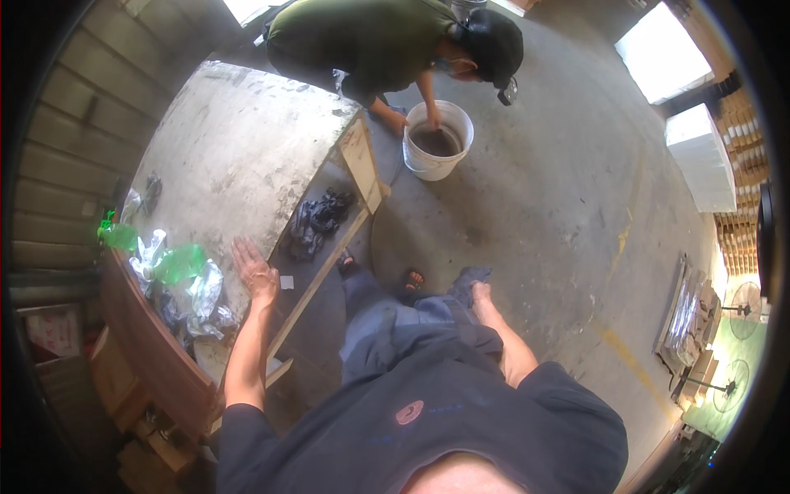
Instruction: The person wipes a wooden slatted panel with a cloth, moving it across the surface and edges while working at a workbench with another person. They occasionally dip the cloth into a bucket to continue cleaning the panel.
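Note:
My left hand (pixel 257 273) lies flat on the worn, pale tabletop (pixel 239 140), its fingers stretched out near the table's edge. Beside my right leg hangs my right hand (pixel 480 293), closed on a bluish-grey rag (pixel 471 278). A green plastic bottle (pixel 179 263) lies among crumpled clear and white plastic (pixel 206 292), left of my left hand. Beneath the table's edge is a bunched dark cloth or plastic (pixel 319 222). Across from me, a co-worker (pixel 362 41) bends with both hands at a white bucket (pixel 439 142) holding dark liquid.
A wooden table frame (pixel 317 284) runs between my left arm and legs. A curved brown panel (pixel 156 337) borders the table on the left. White blocks (pixel 699 156), stacked flat material (pixel 683 317) and standing fans (pixel 731 385) line the right side of the concrete floor (pixel 535 222).

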{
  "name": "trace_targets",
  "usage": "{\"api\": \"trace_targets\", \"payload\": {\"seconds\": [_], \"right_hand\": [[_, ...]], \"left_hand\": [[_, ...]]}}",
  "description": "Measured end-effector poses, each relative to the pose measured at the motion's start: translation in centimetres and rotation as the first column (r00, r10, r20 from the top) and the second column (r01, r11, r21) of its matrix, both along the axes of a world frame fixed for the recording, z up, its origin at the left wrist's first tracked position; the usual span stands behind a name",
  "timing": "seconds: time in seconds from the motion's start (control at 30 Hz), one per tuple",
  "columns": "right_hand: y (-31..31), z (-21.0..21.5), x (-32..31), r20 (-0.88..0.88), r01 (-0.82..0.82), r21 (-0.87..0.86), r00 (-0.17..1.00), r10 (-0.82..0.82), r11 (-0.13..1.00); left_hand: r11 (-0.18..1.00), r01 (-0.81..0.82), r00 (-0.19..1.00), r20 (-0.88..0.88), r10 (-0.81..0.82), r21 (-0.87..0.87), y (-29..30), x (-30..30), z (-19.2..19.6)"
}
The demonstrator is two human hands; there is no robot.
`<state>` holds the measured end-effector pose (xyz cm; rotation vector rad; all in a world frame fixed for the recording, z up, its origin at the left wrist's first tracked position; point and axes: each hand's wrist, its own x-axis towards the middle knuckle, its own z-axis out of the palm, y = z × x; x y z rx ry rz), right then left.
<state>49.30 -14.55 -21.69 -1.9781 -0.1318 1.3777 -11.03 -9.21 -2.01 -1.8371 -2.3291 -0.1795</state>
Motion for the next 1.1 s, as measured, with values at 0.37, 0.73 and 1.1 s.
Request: {"api": "trace_targets", "payload": {"seconds": [0.37,0.73,1.1], "right_hand": [[0.1,-0.1,-0.3,0.009,0.001,0.008,1.0,-0.001,1.0],[0.5,2.4,-1.2,0.031,-0.016,-0.058,0.999,0.017,0.998],[1.3,0.8,0.2,0.02,-0.016,-0.048,1.0,0.017,0.999]], "left_hand": [[1.0,-0.001,1.0,0.001,0.001,0.02,0.2,0.1,-0.3],[1.0,-0.008,1.0,-0.003,0.008,0.007,0.0,0.0,-0.4],[0.999,-0.037,0.999,-0.021,0.037,-0.034,0.2,0.8,-0.3]]}}
